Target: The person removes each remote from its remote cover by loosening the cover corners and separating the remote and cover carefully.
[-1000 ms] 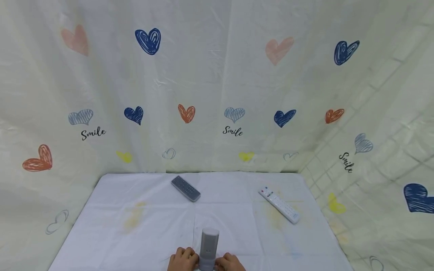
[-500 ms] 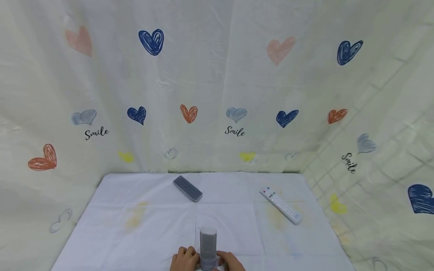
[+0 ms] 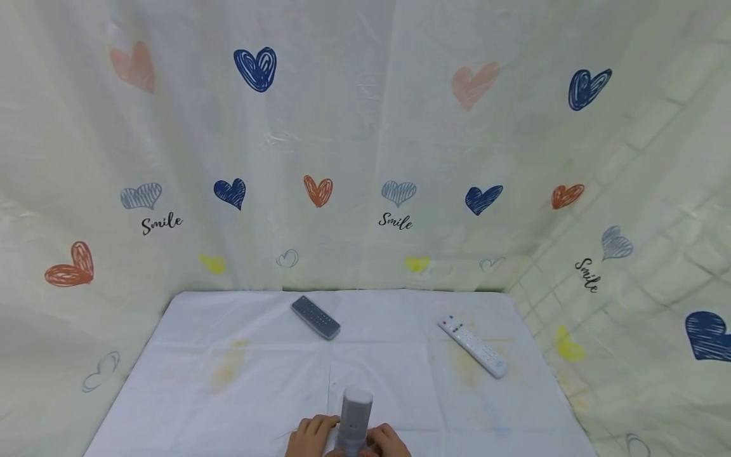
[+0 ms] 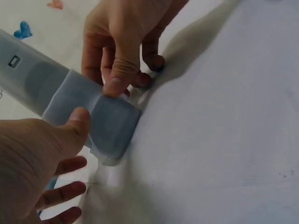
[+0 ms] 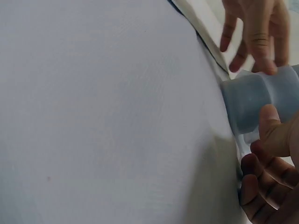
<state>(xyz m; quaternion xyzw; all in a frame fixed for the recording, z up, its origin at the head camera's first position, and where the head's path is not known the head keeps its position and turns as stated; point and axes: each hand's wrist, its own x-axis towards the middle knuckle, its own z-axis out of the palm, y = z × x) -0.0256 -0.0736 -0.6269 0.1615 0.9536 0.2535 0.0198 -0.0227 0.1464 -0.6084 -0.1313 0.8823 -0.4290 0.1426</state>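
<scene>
A grey remote control [image 3: 356,409] stands nearly upright between both hands at the bottom of the head view. Its lower end sits inside a translucent sleeve [image 4: 114,126], while a small rectangular opening shows higher on its face. My left hand [image 3: 308,438] has its thumb on the sleeve's face, its other fingers spread behind and below. From the opposite side my right hand [image 3: 389,441] pinches the sleeve's edge near its lower end, thumb in front and fingers curled behind. In the right wrist view, the sleeve's lower end is close to the white cloth.
A dark grey remote control [image 3: 316,317] lies at the back of the cloth-covered table [image 3: 388,362], left of centre. Farther right, a white remote control [image 3: 471,346] lies at an angle. A heart-printed curtain [image 3: 342,146] hangs behind the table and along its sides.
The held remote control has tilted to the right at its top. My left fingers have moved up along its side, and the right hand has shifted its fingers on the sleeve.
</scene>
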